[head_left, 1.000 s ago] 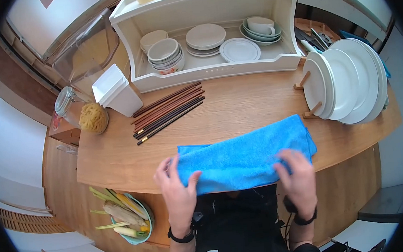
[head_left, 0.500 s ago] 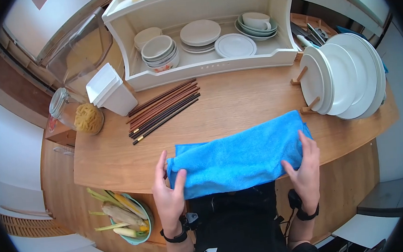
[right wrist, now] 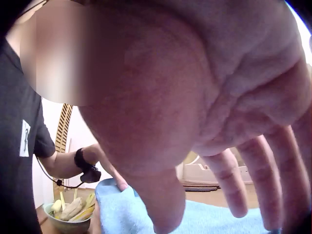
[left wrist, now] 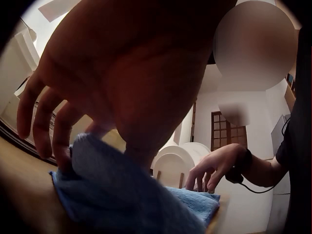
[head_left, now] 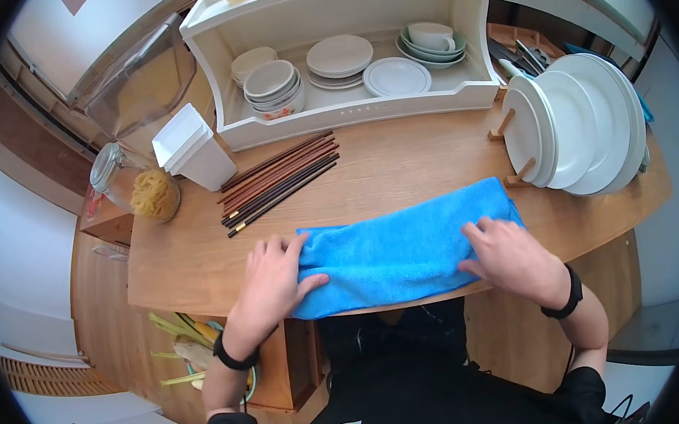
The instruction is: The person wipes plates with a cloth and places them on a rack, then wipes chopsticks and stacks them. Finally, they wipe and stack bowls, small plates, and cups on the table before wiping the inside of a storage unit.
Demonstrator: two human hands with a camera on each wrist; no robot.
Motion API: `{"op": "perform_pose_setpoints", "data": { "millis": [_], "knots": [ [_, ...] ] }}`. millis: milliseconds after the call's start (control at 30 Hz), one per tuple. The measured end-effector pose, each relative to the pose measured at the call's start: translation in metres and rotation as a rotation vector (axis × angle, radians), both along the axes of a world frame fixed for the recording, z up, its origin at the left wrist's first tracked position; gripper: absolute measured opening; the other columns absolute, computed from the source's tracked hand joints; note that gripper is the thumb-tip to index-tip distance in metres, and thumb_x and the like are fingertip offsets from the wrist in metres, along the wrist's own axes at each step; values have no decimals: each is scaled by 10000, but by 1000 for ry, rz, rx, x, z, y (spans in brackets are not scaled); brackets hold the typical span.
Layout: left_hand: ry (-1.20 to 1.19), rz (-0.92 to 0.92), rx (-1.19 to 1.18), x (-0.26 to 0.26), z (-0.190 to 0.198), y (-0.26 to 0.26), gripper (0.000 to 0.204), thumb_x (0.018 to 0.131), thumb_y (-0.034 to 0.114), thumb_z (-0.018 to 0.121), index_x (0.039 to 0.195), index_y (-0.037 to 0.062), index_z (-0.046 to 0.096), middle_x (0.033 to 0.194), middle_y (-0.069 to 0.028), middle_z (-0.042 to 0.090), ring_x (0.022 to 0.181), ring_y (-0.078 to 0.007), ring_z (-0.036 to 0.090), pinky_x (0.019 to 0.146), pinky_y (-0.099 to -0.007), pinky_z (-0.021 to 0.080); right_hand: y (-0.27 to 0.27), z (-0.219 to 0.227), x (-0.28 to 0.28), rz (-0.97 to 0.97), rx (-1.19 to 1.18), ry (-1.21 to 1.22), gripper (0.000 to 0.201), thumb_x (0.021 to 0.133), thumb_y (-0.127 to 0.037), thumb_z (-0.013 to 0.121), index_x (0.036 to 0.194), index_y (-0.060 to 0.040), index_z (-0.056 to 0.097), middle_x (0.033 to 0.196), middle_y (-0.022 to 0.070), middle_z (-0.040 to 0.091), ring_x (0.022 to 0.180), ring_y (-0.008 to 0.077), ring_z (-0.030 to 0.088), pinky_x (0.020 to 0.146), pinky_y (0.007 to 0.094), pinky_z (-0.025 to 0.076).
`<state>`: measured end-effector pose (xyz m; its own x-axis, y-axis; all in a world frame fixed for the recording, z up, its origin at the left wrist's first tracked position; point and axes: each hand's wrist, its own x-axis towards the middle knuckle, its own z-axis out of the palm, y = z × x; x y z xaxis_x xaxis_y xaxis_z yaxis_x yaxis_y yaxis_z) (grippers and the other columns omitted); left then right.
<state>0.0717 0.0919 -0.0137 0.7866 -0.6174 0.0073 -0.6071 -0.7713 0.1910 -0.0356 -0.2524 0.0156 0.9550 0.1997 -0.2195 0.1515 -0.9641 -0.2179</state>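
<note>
A folded blue towel [head_left: 406, 250] lies along the front edge of the wooden table. At its left end, my left hand [head_left: 271, 275] holds a gathered fold between thumb and fingers. That fold of the blue towel [left wrist: 112, 180] rises under the palm in the left wrist view, hiding the thumb tip. My right hand [head_left: 515, 258] rests over the right end, palm down. In the right wrist view the fingers of this right hand [right wrist: 195, 117] point down, spread and nearly straight, with the thumb apart from them over the cloth.
Chopsticks [head_left: 281, 181] lie behind the towel, near a white container [head_left: 195, 148] and a pasta jar [head_left: 153, 196]. A white shelf [head_left: 360, 115] with bowls and plates stands at the back. Large plates [head_left: 580, 129] fill a wooden rack at right. A vegetable basin [right wrist: 73, 225] sits below left.
Both hands have come from the towel's ends to over it, palms down, elbows farther out. The towel has shifted slightly away from the body, and its left end is now gathered.
</note>
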Motion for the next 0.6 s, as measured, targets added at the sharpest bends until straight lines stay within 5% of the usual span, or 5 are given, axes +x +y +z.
{"op": "perform_pose_setpoints", "data": {
  "millis": [133,233,433,600],
  "knots": [
    [-261,-221,64,17,3,-14,838,727,500,829,1353,15,553,1160,-202,562,1116,-380,527,957,-486,414,8,9,34,152,-150,-213,735,657,-297,910,1219,0,540,1154,211,594,1091,390,614,850,495,529],
    [-46,-332,-4,19,-11,-25,955,627,533,871,1360,25,531,1161,-200,562,1128,-370,536,961,-495,402,16,-15,45,168,-194,-162,962,568,-327,944,1359,-28,486,1257,199,556,1191,399,542,962,509,479],
    [14,-261,130,28,-11,-43,1056,522,529,911,1372,51,504,1159,-174,566,1094,-366,561,921,-467,411,20,-23,56,159,-256,-36,975,547,-362,948,1338,-16,495,1226,189,580,1170,394,556,960,494,479],
    [-35,-280,196,50,0,-57,944,585,494,908,1334,87,503,1187,-178,563,1117,-386,554,917,-481,383,15,-14,70,218,-286,-104,802,533,-403,938,1131,-15,571,1041,143,665,1057,346,613,905,428,478]
  ]
}}
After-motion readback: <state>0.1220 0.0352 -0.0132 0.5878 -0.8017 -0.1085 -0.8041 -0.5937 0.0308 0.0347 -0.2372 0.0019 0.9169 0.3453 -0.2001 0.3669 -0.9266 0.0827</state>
